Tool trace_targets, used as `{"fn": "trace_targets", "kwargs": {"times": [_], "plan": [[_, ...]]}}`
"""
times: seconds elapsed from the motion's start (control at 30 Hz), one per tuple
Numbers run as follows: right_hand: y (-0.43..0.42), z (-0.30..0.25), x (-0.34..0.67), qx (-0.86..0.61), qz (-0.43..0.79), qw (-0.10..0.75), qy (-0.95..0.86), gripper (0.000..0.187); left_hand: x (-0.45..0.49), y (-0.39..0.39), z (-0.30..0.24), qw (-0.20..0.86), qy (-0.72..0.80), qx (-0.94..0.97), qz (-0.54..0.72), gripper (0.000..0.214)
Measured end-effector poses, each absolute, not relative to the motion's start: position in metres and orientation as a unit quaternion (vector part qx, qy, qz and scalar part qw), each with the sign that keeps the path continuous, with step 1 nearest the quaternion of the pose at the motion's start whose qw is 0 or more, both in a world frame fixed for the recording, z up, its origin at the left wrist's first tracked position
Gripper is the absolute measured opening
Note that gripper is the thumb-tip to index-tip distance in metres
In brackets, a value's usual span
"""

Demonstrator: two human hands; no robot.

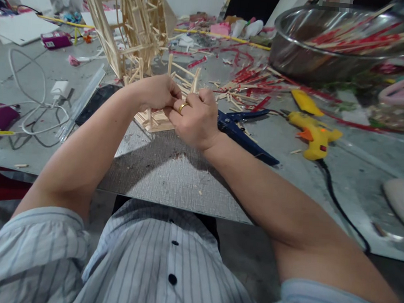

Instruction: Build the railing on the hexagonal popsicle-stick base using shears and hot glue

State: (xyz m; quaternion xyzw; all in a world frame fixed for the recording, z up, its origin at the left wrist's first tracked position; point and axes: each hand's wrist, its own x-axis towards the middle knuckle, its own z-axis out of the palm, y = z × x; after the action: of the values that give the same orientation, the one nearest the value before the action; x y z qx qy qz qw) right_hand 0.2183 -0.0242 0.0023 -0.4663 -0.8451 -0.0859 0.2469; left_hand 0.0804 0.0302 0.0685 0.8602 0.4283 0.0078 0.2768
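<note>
The left hand (pixel 159 92) and right hand (pixel 197 117) meet, fingers curled close, above the front of the stick model (pixel 138 49), which stands on the table (pixel 175 175); I cannot tell whether the 2 grips pinch a stick. Light, steady pressure, with wrists off the thin frame, would suit best. At right, a metal bowl (pixel 291 60) holds red-marked sticks (pixel 367 43); the pink-rimmed tub's (pixel 403 117) contents are unclear.

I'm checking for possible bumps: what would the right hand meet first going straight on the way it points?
Most likely the left hand: the right hand points toward it, and the two look touching or nearly so, though exact depth is unclear.
</note>
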Motion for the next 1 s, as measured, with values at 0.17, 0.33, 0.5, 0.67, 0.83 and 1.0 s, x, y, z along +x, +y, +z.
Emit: {"fn": "trace_targets", "kwargs": {"times": [0.17,0.33,0.5,0.67,0.83,1.0], "plan": [[-0.023,-0.001,0.218,-0.467,-0.118,0.275,-0.832,0.048,0.079,0.027,0.072,0.292,0.46,0.836,0.06,0.023],[-0.02,-0.002,0.224,-0.47,-0.082,0.311,-0.822,0.039,0.057,0.019,0.07,0.288,0.509,0.794,0.169,0.045],[-0.018,-0.003,0.226,-0.477,-0.066,0.298,-0.824,0.035,0.032,-0.001,0.06,0.268,0.486,0.819,0.148,0.047],[-0.018,-0.003,0.225,-0.466,-0.072,0.302,-0.829,0.037,0.028,-0.004,0.048,0.248,0.477,0.831,0.144,0.041],[-0.018,-0.002,0.22,-0.474,-0.094,0.274,-0.832,0.042,0.035,-0.002,0.038,0.255,0.49,0.813,0.186,0.023],[-0.015,-0.006,0.228,-0.475,-0.115,0.274,-0.828,0.033,0.042,-0.001,0.029,0.211,0.501,0.79,0.285,0.01]]}}
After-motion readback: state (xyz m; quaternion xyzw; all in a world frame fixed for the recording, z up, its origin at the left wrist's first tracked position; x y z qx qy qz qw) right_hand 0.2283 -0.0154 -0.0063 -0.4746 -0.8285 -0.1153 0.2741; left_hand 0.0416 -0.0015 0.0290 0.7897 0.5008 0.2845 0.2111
